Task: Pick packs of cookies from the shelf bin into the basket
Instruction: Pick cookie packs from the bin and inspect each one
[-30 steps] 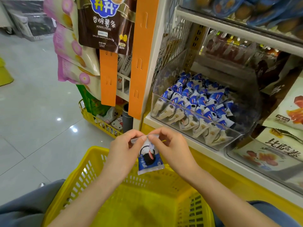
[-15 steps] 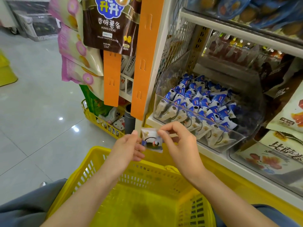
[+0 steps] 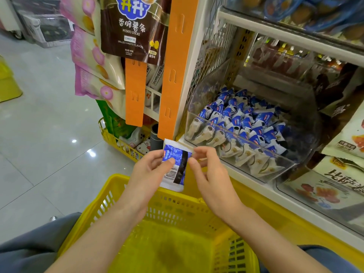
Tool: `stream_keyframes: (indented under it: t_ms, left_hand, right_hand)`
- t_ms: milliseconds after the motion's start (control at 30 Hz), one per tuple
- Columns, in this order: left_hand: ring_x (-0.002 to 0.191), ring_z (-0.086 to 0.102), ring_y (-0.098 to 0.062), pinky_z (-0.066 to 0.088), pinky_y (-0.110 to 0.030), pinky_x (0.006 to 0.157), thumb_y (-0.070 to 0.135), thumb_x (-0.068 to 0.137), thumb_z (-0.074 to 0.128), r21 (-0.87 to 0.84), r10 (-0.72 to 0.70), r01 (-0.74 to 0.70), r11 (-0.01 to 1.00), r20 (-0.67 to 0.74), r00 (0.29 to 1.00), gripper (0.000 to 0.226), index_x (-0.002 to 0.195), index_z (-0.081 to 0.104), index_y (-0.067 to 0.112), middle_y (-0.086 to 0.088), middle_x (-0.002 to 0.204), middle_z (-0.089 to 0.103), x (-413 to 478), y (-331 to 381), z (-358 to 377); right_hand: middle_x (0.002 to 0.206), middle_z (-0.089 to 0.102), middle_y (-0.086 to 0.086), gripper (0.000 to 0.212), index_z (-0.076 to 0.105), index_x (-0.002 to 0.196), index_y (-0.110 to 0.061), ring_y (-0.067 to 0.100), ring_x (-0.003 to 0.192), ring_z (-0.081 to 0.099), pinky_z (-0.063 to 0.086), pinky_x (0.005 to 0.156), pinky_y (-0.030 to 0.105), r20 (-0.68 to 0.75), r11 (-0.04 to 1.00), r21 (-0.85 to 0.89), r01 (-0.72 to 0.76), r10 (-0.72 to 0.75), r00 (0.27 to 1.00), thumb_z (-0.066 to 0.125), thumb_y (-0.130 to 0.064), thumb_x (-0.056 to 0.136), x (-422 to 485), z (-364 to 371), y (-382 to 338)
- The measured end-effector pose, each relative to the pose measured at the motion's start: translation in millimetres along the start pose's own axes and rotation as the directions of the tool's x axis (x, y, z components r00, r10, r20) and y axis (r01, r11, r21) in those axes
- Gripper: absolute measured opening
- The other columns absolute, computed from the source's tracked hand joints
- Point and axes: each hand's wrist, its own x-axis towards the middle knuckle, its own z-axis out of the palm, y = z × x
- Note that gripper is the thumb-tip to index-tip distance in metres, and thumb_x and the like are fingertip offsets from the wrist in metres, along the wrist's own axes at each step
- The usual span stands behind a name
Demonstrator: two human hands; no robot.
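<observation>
My left hand holds one blue and white cookie pack upright above the far rim of the yellow basket, thumb pressed on its barcode side. Fingers loosely curled, my right hand sits just right of the pack; its fingertips are at the pack's edge and grip nothing. Nothing shows on the basket's floor between my forearms. The clear plastic shelf bin to the upper right holds several more of the same cookie packs.
Orange hanging strips with snack bags stand left of the shelf. A small yellow wire rack sits on the grey floor below them. Larger snack bags fill the neighbouring bin at right, under an upper shelf.
The pack has been turned over, so its barcode side now faces me. My right hand has let go of it, and the left hand alone holds it.
</observation>
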Motion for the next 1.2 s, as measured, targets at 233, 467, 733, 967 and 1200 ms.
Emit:
stream_keyframes:
  t_ms: [233,467,733,967,1200]
  left_hand:
    - [0.084,0.060,-0.006,0.050,-0.013,0.064,0.009,0.088,0.059,0.210,0.211,-0.201,0.957,-0.028,0.977,0.023,0.102,0.051,0.025,0.006,0.101,0.062,-1,-8,6]
    - [0.087,0.053,0.010,0.048,-0.017,0.068,0.029,0.085,0.059,0.527,0.327,-0.325,0.785,0.094,0.940,0.022,0.095,0.042,0.037,0.019,0.098,0.054,-6,-26,5]
    - [0.080,0.058,0.000,0.043,-0.010,0.063,0.030,0.093,0.049,0.612,0.284,-0.340,0.714,0.190,0.940,0.009,0.100,0.046,0.035,0.014,0.084,0.061,-2,-28,3]
    - [0.073,0.055,-0.007,0.039,-0.022,0.061,0.022,0.097,0.040,0.695,0.355,-0.381,0.610,0.190,0.915,0.012,0.098,0.051,0.023,0.007,0.083,0.060,0,-29,0]
    - [0.063,0.057,-0.003,0.041,-0.010,0.052,0.019,0.096,0.045,0.623,0.393,-0.339,0.705,0.054,0.918,0.007,0.091,0.051,0.019,0.009,0.073,0.060,1,-26,0]
  right_hand:
    - [0.078,0.063,0.006,0.012,0.054,0.085,-0.009,0.002,0.060,0.062,0.051,0.052,0.016,0.208,0.791,0.503,-0.348,0.280,0.937,0.048,-0.013,0.095,8,1,-5]
    - [0.071,0.064,0.004,0.018,0.054,0.070,-0.019,0.013,0.065,0.061,0.054,0.055,0.026,0.101,0.931,0.288,-0.225,0.204,0.974,0.061,-0.021,0.087,1,7,-1]
    - [0.069,0.065,-0.005,0.019,0.056,0.068,-0.026,0.006,0.068,0.061,0.051,0.067,0.035,-0.001,0.996,-0.042,-0.078,0.078,0.997,0.064,-0.035,0.083,0,3,2]
    - [0.081,0.061,-0.006,0.017,0.055,0.077,-0.021,0.009,0.076,0.059,0.050,0.065,0.033,0.012,0.986,-0.151,0.066,-0.065,0.998,0.061,-0.033,0.087,-5,10,5]
    - [0.107,0.061,-0.012,0.026,0.049,0.111,-0.026,0.006,0.089,0.064,0.057,0.077,0.032,0.288,0.912,0.249,-0.326,0.251,0.924,0.057,-0.036,0.088,-6,20,3]
